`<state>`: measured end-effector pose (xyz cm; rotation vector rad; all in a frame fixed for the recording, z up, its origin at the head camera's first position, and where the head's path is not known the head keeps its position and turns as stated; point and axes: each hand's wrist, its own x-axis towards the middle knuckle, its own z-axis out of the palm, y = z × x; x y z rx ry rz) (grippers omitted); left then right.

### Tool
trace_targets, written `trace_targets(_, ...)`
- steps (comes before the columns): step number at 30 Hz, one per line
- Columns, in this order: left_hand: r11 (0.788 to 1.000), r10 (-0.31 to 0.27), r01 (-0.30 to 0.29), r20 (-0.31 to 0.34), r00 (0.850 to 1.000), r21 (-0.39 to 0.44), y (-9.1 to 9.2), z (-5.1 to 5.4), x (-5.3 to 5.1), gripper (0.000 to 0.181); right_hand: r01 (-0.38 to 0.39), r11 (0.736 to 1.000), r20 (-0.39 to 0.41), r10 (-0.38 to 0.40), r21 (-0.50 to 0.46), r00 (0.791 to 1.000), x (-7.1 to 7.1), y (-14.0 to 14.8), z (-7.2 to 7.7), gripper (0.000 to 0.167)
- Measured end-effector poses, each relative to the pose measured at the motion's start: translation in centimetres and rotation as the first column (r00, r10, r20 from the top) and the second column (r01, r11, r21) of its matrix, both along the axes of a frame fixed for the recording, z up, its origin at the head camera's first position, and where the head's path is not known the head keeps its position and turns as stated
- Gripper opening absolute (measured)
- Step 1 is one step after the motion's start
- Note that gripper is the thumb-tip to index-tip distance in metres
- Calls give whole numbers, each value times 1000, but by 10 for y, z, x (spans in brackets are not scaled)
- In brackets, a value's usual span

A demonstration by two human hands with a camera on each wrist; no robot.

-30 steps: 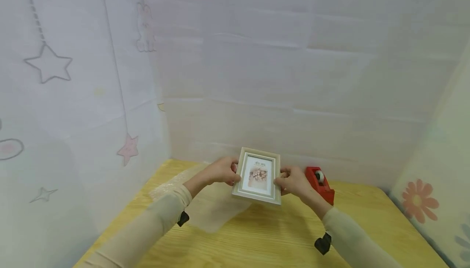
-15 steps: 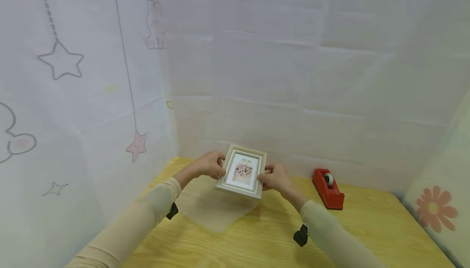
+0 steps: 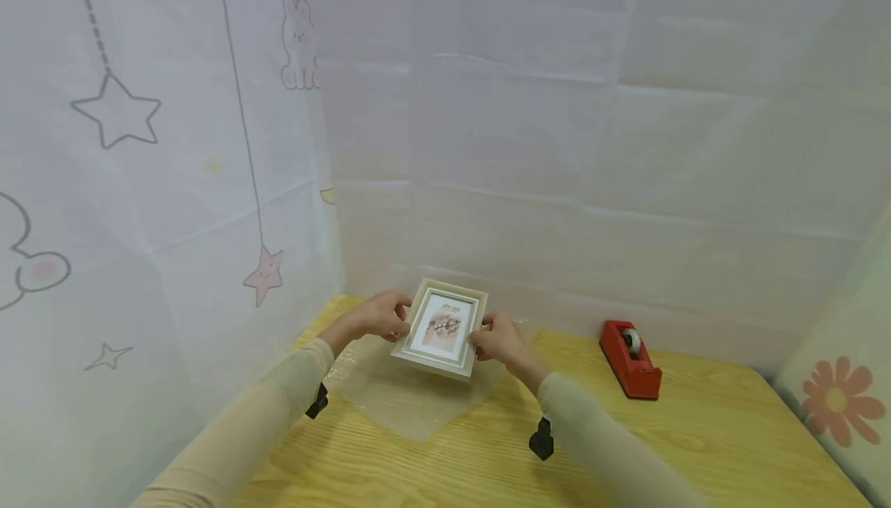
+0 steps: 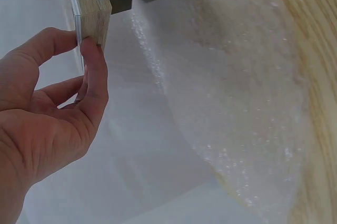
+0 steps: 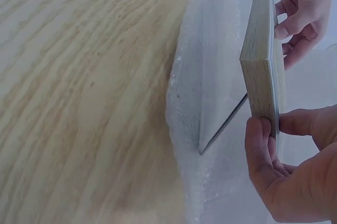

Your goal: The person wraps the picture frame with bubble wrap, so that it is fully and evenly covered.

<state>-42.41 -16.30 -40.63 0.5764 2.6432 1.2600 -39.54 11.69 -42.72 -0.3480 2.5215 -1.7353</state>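
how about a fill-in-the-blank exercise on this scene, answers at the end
The number of hands holding the picture frame is ____.
Of the left hand and the right hand, the ____ one is nearer the tape dispenser.
The tape dispenser's body is coloured ____.
Around the translucent sheet, the tabletop shows the grain of ____.

Missing words: two; right; red; wood.

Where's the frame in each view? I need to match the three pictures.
Head: frame just below centre, its front showing.
Left wrist: upper left, side-on, cut off by the top edge.
Right wrist: right of centre, side-on, mostly in the upper half.
Shared landmark: the plastic sheet, beneath it in head, to its right in left wrist, to its left in right wrist.
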Motion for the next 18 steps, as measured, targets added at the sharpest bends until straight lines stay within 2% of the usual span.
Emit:
trace_targets(7,1000,22,-22,30,999,-3,-5,-15,-6,70,-5,998,-12,5,65,1000,-4,-7,-9,29)
trace_targets(12,997,18,-16,28,999,-78,-2,-24,-7,69,-1,994,-7,2,110,1000,-6,-8,-17,18)
trace_targets(14,994,16,-13,25,1000,-109,0,-28,-8,67,5,992,-5,-4,128,1000,-7,-7,-22,17)
trace_targets(18,993,17,-14,25,1000,-121,2,-35,-12,67,22,987,-31,-17,161,999,-8,-8,-29,21)
